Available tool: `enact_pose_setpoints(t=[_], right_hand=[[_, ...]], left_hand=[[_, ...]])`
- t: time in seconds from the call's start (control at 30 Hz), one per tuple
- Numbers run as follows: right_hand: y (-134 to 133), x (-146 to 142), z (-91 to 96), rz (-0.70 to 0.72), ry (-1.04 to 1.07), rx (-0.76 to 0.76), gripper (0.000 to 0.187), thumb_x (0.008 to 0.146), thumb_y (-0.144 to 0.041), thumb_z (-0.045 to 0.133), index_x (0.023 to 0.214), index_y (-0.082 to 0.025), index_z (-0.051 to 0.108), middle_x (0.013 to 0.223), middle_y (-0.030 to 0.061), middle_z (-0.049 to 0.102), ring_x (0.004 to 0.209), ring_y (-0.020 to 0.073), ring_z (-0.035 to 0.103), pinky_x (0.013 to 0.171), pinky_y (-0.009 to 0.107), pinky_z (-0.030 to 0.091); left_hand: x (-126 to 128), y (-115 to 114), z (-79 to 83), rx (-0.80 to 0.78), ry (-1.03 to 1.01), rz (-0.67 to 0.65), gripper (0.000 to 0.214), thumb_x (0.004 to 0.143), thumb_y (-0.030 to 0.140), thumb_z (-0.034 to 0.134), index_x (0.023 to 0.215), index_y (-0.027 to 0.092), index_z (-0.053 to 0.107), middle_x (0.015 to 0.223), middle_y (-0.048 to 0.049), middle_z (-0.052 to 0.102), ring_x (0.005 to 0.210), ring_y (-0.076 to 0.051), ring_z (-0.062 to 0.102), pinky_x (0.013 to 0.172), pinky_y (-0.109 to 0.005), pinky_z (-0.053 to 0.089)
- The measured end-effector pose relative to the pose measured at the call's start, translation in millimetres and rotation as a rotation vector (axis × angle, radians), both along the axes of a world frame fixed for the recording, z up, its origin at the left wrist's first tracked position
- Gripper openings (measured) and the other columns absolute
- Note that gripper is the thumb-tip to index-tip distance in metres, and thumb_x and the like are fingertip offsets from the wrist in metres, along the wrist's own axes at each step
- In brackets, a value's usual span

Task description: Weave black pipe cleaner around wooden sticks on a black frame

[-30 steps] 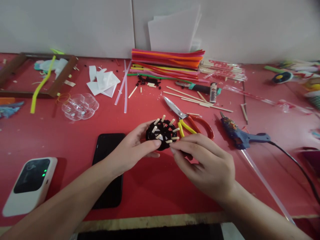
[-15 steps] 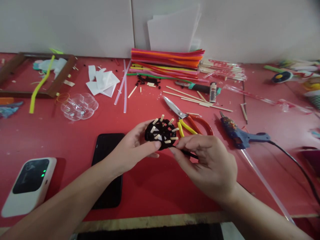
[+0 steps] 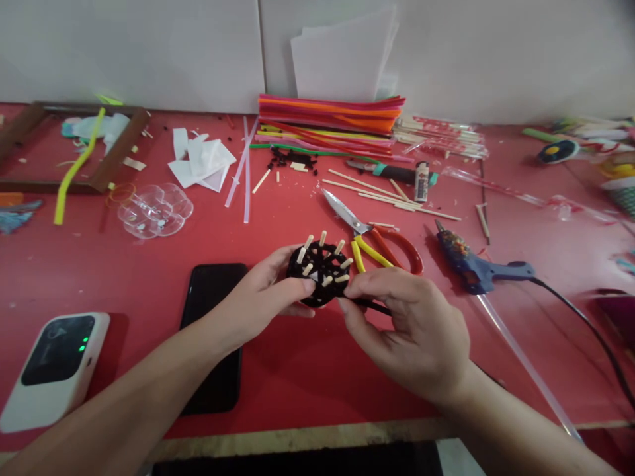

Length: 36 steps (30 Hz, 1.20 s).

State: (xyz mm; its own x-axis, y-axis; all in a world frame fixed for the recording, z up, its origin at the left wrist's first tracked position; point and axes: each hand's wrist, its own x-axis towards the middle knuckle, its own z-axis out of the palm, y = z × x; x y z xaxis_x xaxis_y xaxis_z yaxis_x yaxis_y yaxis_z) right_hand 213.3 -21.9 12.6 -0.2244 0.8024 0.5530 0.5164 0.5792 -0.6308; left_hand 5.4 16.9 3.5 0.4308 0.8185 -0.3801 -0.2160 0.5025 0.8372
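Since a second ago, right hand sits closer to the black spoked disc, pinching its loose black strand. Left hand pinches the disc's rim, held above the red table. Risk: a hard pull on the strand may dislodge a wooden spoke.

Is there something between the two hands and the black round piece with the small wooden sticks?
Nothing visible stands between. The left hand grips the black round piece at its left edge; the right hand pinches a black strand at its right edge. The scissors lie behind it, not between.
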Motion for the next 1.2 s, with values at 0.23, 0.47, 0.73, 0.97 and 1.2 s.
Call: enact_pose_setpoints(t=[0.23,0.47,0.73,0.97,1.2], right_hand=[[2,-1,8.0,-0.050,-0.080,0.011,0.022,0.091,-0.011,0.069,0.106,-0.026,0.065,0.088,0.0014,0.078,0.075,0.0181,0.078,0.072,0.031,0.071],[1,0,3.5,-0.048,-0.055,0.042,0.032,0.092,-0.011,0.069,0.118,-0.027,0.060,0.093,0.0010,0.079,0.078,0.0173,0.080,0.070,0.028,0.071],[2,0,2.9,-0.037,-0.048,0.056,0.037,0.091,-0.010,0.069,0.121,-0.030,0.060,0.095,0.0007,0.079,0.079,0.0189,0.080,0.077,0.033,0.072],[2,0,0.9,-0.040,-0.002,0.032,0.039,0.089,-0.010,0.071,0.121,-0.030,0.061,0.090,0.0005,0.077,0.077,0.0195,0.079,0.073,0.033,0.071],[1,0,-5.4,-0.051,0.039,0.000,0.045,0.089,-0.010,0.070,0.128,-0.030,0.057,0.095,0.0023,0.076,0.082,0.0201,0.079,0.073,0.032,0.069]], left_hand=[[-2,1,0.8,0.027,-0.010,-0.036,0.054,0.083,0.040,0.082,0.131,0.023,0.063,0.119,-0.0100,0.072,0.107,-0.028,0.072,0.073,-0.032,0.066],[-2,1,2.5,0.060,-0.007,-0.038,0.060,0.083,0.040,0.083,0.136,0.024,0.061,0.129,-0.0116,0.069,0.118,-0.031,0.068,0.073,-0.031,0.067],[-1,0,2.6,-0.002,-0.008,-0.028,0.062,0.081,0.035,0.082,0.137,0.024,0.059,0.129,-0.0122,0.069,0.112,-0.030,0.070,0.068,-0.030,0.066],[1,0,5.6,-0.038,-0.010,-0.010,0.060,0.077,0.030,0.079,0.134,0.023,0.060,0.132,-0.0136,0.068,0.113,-0.032,0.070,0.065,-0.029,0.066],[0,-2,-0.7,0.055,-0.022,0.017,0.065,0.080,0.030,0.081,0.140,0.028,0.056,0.138,-0.0096,0.065,0.122,-0.032,0.066,0.069,-0.030,0.067]])
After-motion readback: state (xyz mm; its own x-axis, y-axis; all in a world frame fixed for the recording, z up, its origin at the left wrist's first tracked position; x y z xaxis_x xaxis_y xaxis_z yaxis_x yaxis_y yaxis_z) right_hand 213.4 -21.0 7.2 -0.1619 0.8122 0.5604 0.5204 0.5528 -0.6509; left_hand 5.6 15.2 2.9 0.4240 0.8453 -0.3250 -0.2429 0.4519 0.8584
